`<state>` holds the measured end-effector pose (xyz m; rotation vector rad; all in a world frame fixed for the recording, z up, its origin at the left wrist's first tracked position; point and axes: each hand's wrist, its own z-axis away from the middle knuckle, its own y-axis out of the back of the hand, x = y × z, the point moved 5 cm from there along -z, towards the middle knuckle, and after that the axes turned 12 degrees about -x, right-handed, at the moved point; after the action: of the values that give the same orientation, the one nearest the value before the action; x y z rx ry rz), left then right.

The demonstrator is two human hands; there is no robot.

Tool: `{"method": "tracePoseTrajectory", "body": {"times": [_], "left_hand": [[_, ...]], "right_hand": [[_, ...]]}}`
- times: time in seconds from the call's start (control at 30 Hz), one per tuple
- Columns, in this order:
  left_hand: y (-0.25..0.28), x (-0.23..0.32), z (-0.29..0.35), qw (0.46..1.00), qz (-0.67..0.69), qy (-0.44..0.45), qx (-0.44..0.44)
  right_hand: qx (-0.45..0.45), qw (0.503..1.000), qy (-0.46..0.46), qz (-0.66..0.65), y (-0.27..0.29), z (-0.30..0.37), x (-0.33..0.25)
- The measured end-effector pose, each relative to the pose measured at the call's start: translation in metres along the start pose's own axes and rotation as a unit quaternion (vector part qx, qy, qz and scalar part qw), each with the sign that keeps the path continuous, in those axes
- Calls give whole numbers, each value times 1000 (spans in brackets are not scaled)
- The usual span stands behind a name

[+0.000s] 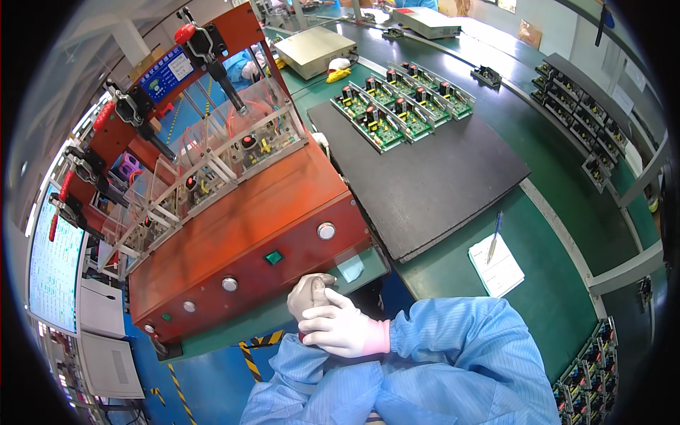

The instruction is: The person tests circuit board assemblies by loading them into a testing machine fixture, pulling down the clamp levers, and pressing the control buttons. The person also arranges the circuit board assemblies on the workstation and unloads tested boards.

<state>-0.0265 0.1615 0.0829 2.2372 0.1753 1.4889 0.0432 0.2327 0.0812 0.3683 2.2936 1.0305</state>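
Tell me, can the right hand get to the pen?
Probably yes. The pen lies uncovered, partly on the paper, off to the right, and nothing seems to stand between. The right hand would just need to leave the left hand, which it overlaps.

- The white-gloved right hand [346,329] is resting across the grey-gloved left hand [305,295], just beside the red fixture's [283,195] front panel.
- Red-handled clamps [185,32] are standing along the fixture's frame.
- Green circuit boards [386,132] are lying in rows on the black mat [432,184].
- A pen [494,241] is resting on white paper [501,273], upon the green worktop [552,283].
- A metal box [312,51] is standing beyond the mat.
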Motion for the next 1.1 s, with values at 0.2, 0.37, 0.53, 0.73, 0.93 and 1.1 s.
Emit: {"method": "tracePoseTrajectory", "body": {"times": [0.2, 0.37, 0.53, 0.73, 0.93, 1.1], "left_hand": [[-1, -4, 1, 1000, -1, 6, 31], [-1, -14, 2, 999, 25, 15, 18], [0, -12, 2, 1000, 25, 11, 13], [-4, -12, 0, 999, 32, 9, 20], [0, -58, 4, 976, -75, -32, -202], [-54, 50, 32, 513, -808, 142, 254]], "right_hand": [[1, 1000, -1, 0, 0, 1, 0], [3, 1000, -3, -5, -3, 2, 0], [-3, 1000, -6, -6, -3, 2, -1], [4, 1000, -8, 8, 0, 2, 0], [2, 1000, 0, -6, 2, -4, -2], [27, 999, -3, -18, 14, -11, -8]]}}
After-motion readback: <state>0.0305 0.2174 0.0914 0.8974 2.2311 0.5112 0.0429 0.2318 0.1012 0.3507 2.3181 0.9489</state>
